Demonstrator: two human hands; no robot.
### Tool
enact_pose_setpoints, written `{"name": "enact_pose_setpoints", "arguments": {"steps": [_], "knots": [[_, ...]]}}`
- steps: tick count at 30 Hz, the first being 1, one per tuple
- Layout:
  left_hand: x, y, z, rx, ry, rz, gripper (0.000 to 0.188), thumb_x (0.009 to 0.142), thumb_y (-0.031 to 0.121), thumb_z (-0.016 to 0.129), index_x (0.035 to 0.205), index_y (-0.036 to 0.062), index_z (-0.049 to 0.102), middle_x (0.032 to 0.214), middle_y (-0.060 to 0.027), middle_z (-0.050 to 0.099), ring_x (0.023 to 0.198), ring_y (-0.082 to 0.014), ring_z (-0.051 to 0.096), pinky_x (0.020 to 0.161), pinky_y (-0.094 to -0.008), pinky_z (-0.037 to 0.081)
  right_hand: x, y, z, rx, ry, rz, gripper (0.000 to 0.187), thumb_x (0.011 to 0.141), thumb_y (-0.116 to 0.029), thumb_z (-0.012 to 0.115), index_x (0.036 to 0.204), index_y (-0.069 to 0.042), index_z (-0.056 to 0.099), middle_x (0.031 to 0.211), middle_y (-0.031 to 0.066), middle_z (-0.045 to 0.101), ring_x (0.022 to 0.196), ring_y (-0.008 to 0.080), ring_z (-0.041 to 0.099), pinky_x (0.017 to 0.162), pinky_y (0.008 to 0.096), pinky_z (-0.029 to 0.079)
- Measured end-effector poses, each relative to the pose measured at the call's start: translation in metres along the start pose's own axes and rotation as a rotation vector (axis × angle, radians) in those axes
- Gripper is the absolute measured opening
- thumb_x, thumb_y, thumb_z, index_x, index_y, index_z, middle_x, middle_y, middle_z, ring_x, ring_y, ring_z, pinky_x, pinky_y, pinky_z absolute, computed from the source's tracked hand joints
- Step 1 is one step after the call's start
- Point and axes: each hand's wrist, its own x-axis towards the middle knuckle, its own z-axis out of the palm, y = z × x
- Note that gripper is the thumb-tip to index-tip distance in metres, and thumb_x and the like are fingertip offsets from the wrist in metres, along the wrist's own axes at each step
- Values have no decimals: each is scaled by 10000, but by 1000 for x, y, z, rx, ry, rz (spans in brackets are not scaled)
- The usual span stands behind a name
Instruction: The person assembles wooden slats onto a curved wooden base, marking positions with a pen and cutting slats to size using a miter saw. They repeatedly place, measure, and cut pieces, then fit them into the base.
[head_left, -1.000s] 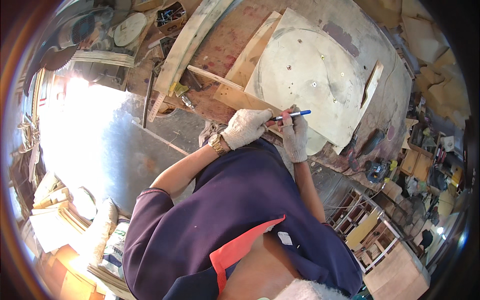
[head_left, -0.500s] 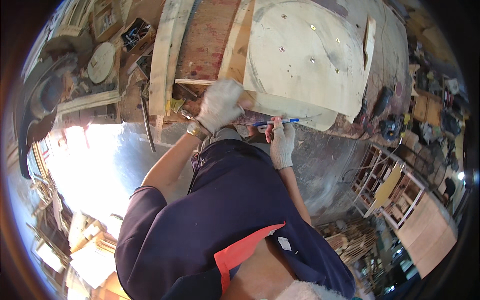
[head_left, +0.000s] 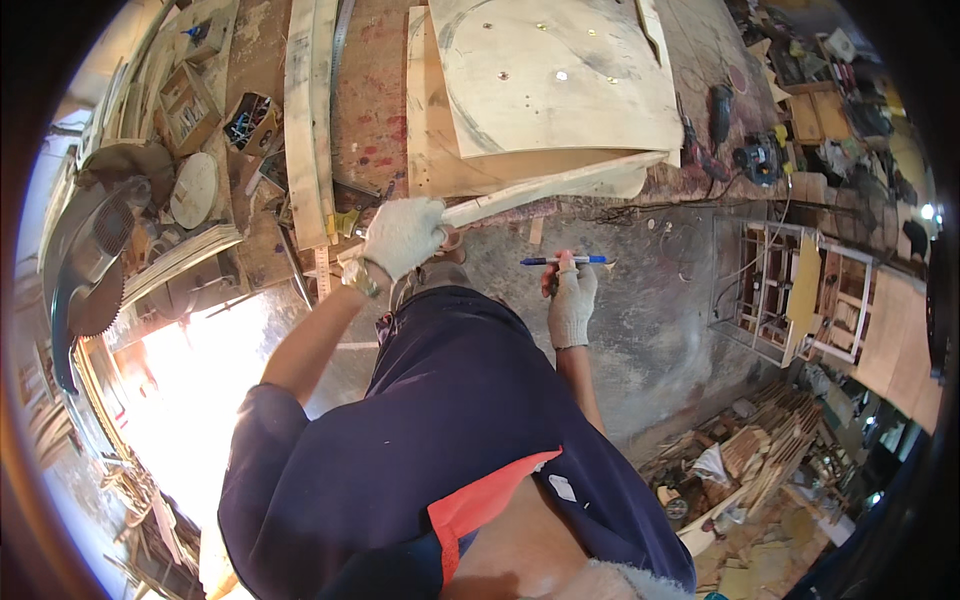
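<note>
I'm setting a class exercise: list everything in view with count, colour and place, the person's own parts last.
pen: one, blue and white, in right hand
wooden strip: one, pale, in left hand
pale board: one, cream, upper middle
lower board: one, tan, under pale board
workbench: one, reddish brown, top
long planks: at least two, pale, beside lower board
saw: one, grey, far left
disc: one, pale, upper left
boxes: several, brown, upper left
tools: several, dark, workbench's right
rack: one, whitish, right
scrap wood: uncounted, brown, lower right
floor: one, grey, centre
watch: one, gold, left wrist
shirt: one, navy, lower middle
left hand: one, cream-gloved, upper middle
right hand: one, cream-gloved, centre
</note>
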Motion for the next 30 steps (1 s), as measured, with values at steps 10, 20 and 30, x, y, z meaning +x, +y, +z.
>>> {"name": "enact_pose_setpoints", "arguments": {"steps": [10,20,30], "knots": [[-213,26,1,165,174,29,191,822,245,696,891,84,621,877,-98,631,859,-332,653,720,-482,529,-132,25,-33,179,25,-311,411,1095,-428,501,1023,-38,611,694,20,564,578,107,522,496,262,397],[-403,-3,-6,220,483,-238,204,698,144,724,872,103,624,853,-61,614,835,-279,647,699,-433,538,-298,-183,-19,-155,-331,-1529,320,1040,-350,568,1095,-34,576,857,85,587,726,163,557,621,294,433],[-571,-76,-10,172,841,-511,289,593,132,757,856,89,646,821,-52,621,810,-267,654,678,-420,542,-452,-161,215,-319,-1870,-2051,442,976,-370,644,1222,-20,535,1040,116,584,924,207,557,788,339,427]]}}
